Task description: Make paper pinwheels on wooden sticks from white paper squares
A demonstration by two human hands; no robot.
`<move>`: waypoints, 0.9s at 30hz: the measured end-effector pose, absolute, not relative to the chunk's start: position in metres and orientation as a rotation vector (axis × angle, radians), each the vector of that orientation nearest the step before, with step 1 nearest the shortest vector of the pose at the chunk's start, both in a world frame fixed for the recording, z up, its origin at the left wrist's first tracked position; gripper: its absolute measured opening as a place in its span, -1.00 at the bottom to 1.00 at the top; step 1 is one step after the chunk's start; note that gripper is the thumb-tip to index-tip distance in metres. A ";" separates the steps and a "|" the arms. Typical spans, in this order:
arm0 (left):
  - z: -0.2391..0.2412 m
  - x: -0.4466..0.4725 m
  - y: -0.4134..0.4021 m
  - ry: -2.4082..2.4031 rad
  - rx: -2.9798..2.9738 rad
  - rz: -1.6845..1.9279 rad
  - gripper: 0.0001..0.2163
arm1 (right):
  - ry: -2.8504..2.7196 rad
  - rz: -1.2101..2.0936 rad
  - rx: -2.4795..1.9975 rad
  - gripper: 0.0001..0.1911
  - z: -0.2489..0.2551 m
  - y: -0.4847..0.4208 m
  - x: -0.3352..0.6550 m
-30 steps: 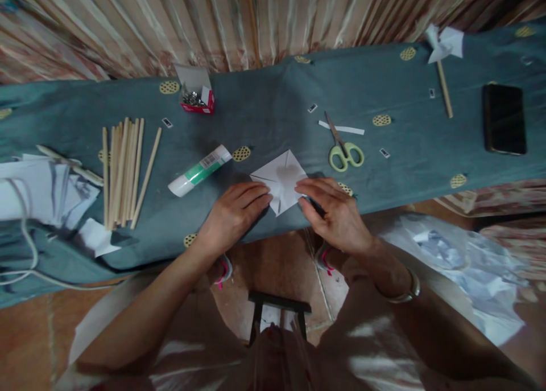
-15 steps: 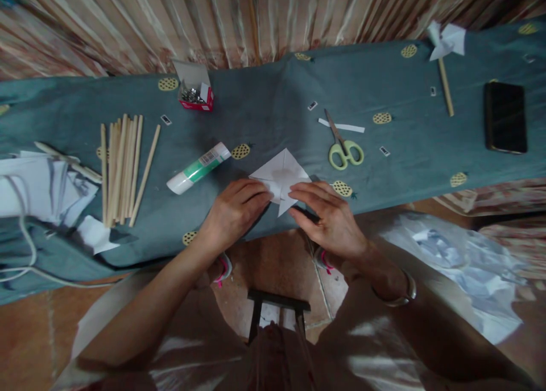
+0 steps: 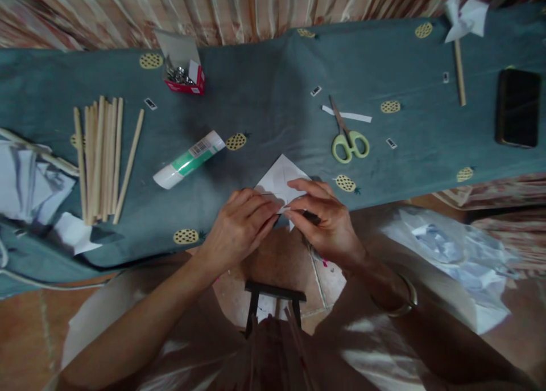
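Observation:
A white square of paper (image 3: 280, 175), turned cornerwise with crease or cut lines on it, lies at the front edge of the table between my hands. My left hand (image 3: 241, 223) presses on its left side, with the fingers together at the near part. My right hand (image 3: 326, 217) pinches a near flap of the paper between thumb and fingers. Part of the paper is hidden under my fingers. Up and to the left lies a glue stick (image 3: 190, 160) with a green and white label. Green-handled scissors (image 3: 347, 140) rest on a paper strip (image 3: 356, 116) to the right.
Wooden sticks (image 3: 100, 163) lie left, beside a stack of cut paper (image 3: 29, 186). An open red box (image 3: 185, 83) holds small metal pieces. A paper pinwheel on a stick (image 3: 458, 66) and a phone (image 3: 518, 107) are far right. A plastic bag (image 3: 452, 254) sits below the table edge.
My right thumb and fingers have closed on the near flap and lifted it slightly inward. My left hand has shifted toward the near part of the paper. The camera view has moved a little.

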State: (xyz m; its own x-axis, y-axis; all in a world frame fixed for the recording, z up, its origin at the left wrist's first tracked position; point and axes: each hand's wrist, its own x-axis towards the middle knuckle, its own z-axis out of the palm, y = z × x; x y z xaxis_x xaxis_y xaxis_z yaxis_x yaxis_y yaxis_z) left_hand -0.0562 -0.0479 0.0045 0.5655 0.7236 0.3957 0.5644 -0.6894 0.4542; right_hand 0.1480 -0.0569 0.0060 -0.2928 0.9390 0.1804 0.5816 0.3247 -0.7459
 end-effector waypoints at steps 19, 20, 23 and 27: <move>0.000 -0.055 -0.050 0.995 2.444 0.833 -0.83 | -1.965 0.647 -1.392 -0.95 0.003 -0.058 0.148; 0.000 -0.055 -0.050 1.001 2.432 0.820 -0.83 | -1.963 0.650 -1.394 -0.95 0.003 -0.058 0.148; -0.001 -0.055 -0.049 1.012 2.408 0.810 -0.82 | -1.968 0.643 -1.395 -0.94 0.003 -0.058 0.148; -0.002 -0.054 -0.047 1.007 2.407 0.832 -0.82 | -1.984 0.622 -1.387 -0.94 0.004 -0.058 0.149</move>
